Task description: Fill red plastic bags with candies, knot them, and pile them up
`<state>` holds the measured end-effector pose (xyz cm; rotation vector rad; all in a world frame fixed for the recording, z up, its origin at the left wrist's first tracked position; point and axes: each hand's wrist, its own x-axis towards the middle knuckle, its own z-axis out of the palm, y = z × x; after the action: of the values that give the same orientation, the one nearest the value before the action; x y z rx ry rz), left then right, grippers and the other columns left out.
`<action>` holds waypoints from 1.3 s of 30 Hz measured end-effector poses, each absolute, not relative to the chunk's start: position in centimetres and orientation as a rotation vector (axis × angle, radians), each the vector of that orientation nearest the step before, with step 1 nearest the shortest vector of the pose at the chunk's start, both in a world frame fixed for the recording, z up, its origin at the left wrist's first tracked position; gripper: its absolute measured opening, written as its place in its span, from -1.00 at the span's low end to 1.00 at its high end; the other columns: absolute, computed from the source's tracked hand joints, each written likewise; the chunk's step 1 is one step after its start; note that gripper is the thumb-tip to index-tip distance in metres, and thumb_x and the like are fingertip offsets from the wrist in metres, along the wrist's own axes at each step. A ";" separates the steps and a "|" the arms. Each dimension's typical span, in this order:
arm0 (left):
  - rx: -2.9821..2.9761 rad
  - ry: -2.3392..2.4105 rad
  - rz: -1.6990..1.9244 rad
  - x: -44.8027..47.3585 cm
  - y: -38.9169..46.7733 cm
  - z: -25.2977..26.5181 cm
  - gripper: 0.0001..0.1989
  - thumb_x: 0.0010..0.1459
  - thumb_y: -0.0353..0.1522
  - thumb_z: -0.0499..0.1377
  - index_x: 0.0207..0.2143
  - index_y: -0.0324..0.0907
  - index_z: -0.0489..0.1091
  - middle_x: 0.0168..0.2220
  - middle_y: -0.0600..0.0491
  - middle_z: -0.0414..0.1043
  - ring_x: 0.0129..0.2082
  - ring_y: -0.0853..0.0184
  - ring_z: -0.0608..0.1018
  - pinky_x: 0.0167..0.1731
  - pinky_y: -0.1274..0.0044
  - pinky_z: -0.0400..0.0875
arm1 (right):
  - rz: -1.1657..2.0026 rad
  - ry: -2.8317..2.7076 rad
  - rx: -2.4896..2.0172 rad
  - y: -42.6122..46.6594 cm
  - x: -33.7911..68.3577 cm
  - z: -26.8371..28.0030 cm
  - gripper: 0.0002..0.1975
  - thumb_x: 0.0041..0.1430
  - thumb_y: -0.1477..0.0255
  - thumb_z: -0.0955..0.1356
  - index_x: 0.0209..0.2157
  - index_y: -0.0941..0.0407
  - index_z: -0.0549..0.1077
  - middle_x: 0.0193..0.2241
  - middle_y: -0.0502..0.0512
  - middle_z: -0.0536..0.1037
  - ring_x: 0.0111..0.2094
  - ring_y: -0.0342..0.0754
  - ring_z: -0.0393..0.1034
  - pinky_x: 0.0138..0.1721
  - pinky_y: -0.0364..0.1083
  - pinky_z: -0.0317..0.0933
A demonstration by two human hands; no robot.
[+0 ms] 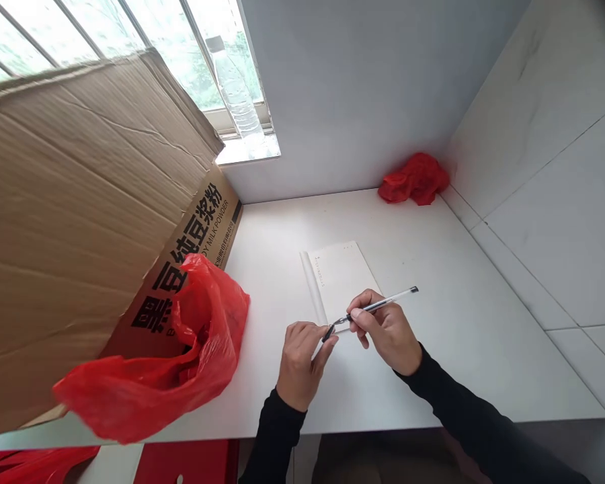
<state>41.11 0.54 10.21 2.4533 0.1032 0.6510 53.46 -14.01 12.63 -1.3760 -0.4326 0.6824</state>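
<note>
A clear-barrelled pen (390,298) with a black end is pinched in the fingers of my right hand (388,334), its tip pointing down to the left. My left hand (301,359) grips a small black pen cap (328,333) between thumb and fingers. Tip and cap are very close together; whether they touch I cannot tell. Beneath and beyond both hands lies a pale notebook (340,272) on the white table (282,235), with small marks on its cover and a lighter strip along its left edge. My right hand covers its near right corner.
On the left, an open red plastic bag (216,336) rests against a large cardboard box (81,175). A crumpled red bag (416,179) lies in the far right corner by the tiled wall (549,222). A clear plastic bottle (238,94) stands on the windowsill.
</note>
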 end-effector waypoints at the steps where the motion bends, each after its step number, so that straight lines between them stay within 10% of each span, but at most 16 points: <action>1: 2.467 0.091 0.645 40.8 0.3 10.4 -0.91 0.31 -0.44 0.17 -0.15 -0.15 0.43 -0.33 0.04 0.56 -0.29 0.28 0.53 -0.19 0.35 0.37 | 0.704 -0.446 -1.377 -14.3 53.1 12.8 -0.77 0.29 0.25 0.35 -0.32 0.13 0.42 -0.54 -0.05 0.45 -0.61 -0.19 0.25 -0.60 -0.17 0.17; 15: 2.507 -0.031 0.491 39.3 -3.1 12.8 -0.91 0.34 -0.40 0.12 -0.21 -0.15 0.43 -0.41 0.07 0.48 -0.34 0.30 0.47 -0.23 0.41 0.37 | 0.860 -0.576 -1.414 -17.4 51.3 13.1 -0.60 0.37 0.08 0.24 -0.34 0.14 0.38 -0.59 -0.06 0.39 -0.60 -0.20 0.19 -0.58 -0.20 0.10; 28: 2.369 0.179 0.321 36.7 -5.5 11.0 -0.69 0.41 -0.27 -0.05 -0.32 -0.15 0.40 -0.40 -0.02 0.47 -0.35 0.23 0.47 -0.31 0.39 0.38 | 1.147 -0.475 -1.295 -18.3 47.5 10.7 -0.18 0.30 -0.20 0.06 0.06 0.24 0.39 -0.73 -0.04 0.37 -0.73 -0.16 0.09 -0.65 -0.16 0.04; 36: 2.460 0.308 0.553 34.1 -4.2 17.4 -0.69 0.36 -0.30 0.07 0.13 0.00 0.37 -0.32 0.08 0.57 -0.32 0.30 0.60 -0.28 0.47 0.53 | 0.884 -0.277 -1.524 -19.8 51.7 8.2 -0.33 0.18 -0.23 0.20 -0.39 0.12 0.45 -0.61 0.00 0.31 -0.55 -0.06 0.22 -0.55 -0.09 0.16; 39: 2.501 0.613 0.835 30.4 -1.8 23.8 -0.68 0.36 -0.30 0.06 0.12 0.10 0.38 -0.30 0.13 0.58 -0.40 0.38 0.62 -0.66 0.64 0.38 | 0.729 -0.265 -1.877 -22.1 56.3 6.6 -0.42 0.10 -0.21 0.26 -0.43 0.07 0.40 -0.64 0.00 0.33 -0.56 0.00 0.27 -0.50 -0.03 0.20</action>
<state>30.43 -1.82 23.80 2.5014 0.6127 0.8349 56.28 -22.09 6.60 -1.8765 -0.2652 0.7294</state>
